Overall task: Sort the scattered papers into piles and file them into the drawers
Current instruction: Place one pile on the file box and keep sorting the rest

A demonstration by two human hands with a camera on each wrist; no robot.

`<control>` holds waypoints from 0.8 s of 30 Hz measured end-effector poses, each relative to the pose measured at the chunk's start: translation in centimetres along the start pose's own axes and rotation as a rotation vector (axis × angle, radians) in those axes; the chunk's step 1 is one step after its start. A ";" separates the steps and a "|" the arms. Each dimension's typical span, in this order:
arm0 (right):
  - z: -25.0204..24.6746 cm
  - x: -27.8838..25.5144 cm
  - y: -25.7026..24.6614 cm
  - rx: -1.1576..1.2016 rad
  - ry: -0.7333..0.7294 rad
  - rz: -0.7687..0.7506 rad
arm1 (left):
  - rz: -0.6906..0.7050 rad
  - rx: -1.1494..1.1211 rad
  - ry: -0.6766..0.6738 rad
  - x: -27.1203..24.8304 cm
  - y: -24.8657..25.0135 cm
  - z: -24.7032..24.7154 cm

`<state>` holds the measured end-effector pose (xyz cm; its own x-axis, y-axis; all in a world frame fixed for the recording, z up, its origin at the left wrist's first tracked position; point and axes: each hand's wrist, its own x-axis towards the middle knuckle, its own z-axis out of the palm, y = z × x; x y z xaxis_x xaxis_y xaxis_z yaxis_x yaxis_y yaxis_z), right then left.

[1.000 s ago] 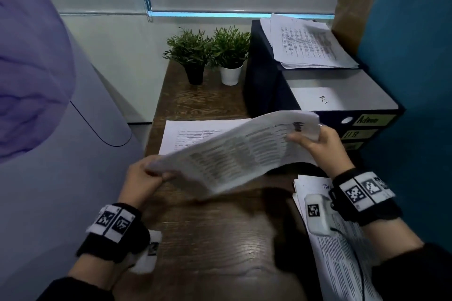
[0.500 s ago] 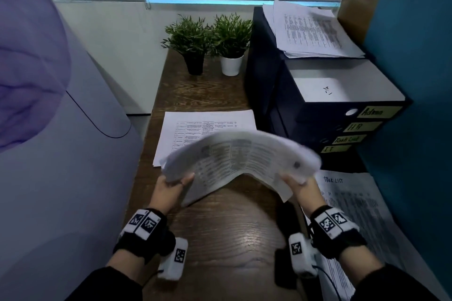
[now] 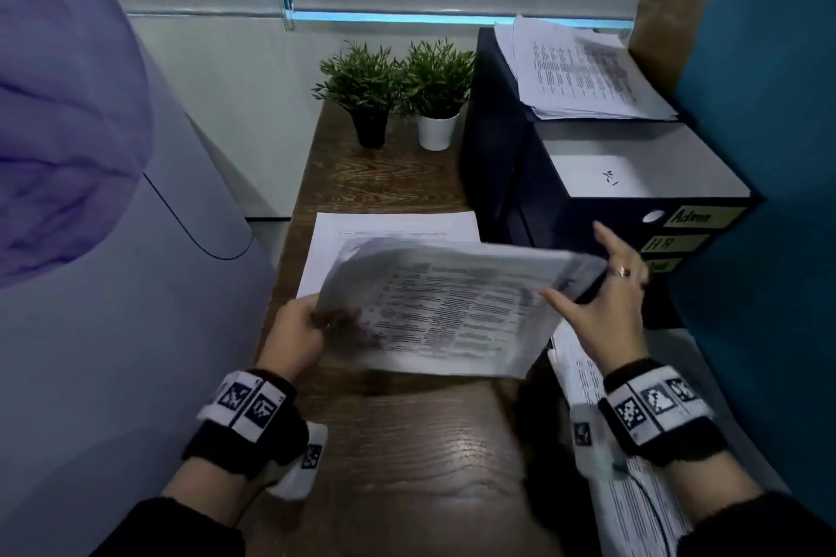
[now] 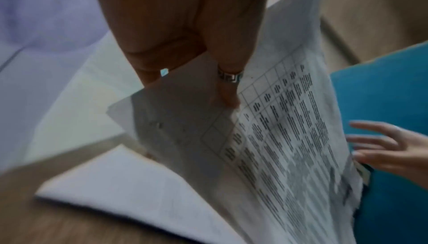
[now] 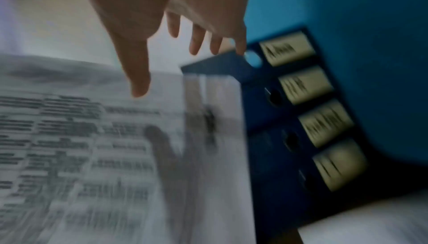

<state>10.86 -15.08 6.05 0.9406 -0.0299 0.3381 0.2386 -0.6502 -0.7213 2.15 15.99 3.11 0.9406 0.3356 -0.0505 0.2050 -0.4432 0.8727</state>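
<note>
In front of the drawer unit (image 3: 588, 213), a sheaf (image 3: 448, 308) of printed papers hangs just above the desk (image 3: 407, 443), pinched at its left edge by the left hand (image 3: 298, 330), thumb on top and fingers underneath. The right hand (image 3: 601, 308) is off the sheaf, fingers spread and straight, beside its right edge and close to the drawer fronts. Left of the unit a flat pile (image 3: 393, 226) lies on the desk under the sheaf; another pile (image 3: 583, 72) sits on top of the unit, and a third (image 3: 633, 488) lies on the desk in front of it. The step in hand looks like filing: the open top drawer (image 3: 633, 167), labelled Admin, stands ready. Next, the right hand likely has to steady a drawer or retake the sheaf, which would sag from one hand.
</note>
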 end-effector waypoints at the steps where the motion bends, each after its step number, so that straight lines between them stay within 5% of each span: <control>1: -0.5 0.8 -1.8 -0.090 -0.050 -0.113 | 0.079 0.024 -0.027 0.1 1.5 -0.7; 3: -0.7 2.5 -3.9 -0.110 -0.292 -0.200 | 0.247 0.071 -0.083 0.1 4.3 -2.0; 5: -0.4 3.7 -4.8 0.082 -0.588 -0.113 | 0.374 0.105 -0.085 0.0 6.3 -3.1; 7: 0.1 4.0 -4.5 0.249 -0.708 -0.020 | 0.407 0.043 0.006 -0.2 7.7 -4.2; 9: 0.5 3.3 -3.9 0.319 -0.723 0.017 | 0.343 -0.189 0.121 -0.3 7.4 -5.2; 12: 1.2 1.3 -3.1 0.490 -0.626 0.082 | 0.150 -0.595 0.036 -0.3 5.5 -4.9; 15: 2.0 -0.1 -3.3 0.582 -0.494 0.104 | 0.041 -0.594 -0.090 -1.0 4.5 -1.6; 20: 2.1 -1.1 -3.3 0.646 -0.349 0.118 | 0.031 -0.676 0.142 -1.4 5.4 2.5; 24: 3.0 -3.0 -1.1 0.618 -0.436 0.189 | -0.041 -0.571 0.094 -1.8 3.1 4.9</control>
<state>8.48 -12.01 4.07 0.9580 0.2866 -0.0004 0.0351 -0.1188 -0.9923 2.38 9.99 3.52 0.9016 0.4269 -0.0695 0.0379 0.0821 0.9959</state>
